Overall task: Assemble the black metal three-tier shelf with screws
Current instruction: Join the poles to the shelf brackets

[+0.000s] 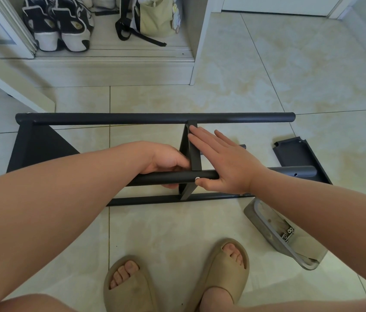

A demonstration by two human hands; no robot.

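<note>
The black metal shelf frame lies on its side on the tiled floor. Its far pole [132,118] runs left to right, and a near pole [173,177] lies closer to me. A middle shelf panel [193,152] stands edge-on between the poles. My left hand [168,163] curls round the near pole just left of that panel. My right hand [220,161] lies flat with straight fingers against the panel's right face, its thumb beside a silver screw [197,178] in the near pole. An end shelf panel [35,147] sits at the left.
A loose black shelf panel [299,154] lies on the floor at the right. A grey tray [274,235] holding several screws sits near my right forearm. My feet in tan slippers [177,278] are below. A white cabinet with shoes [58,28] and a bag stands behind.
</note>
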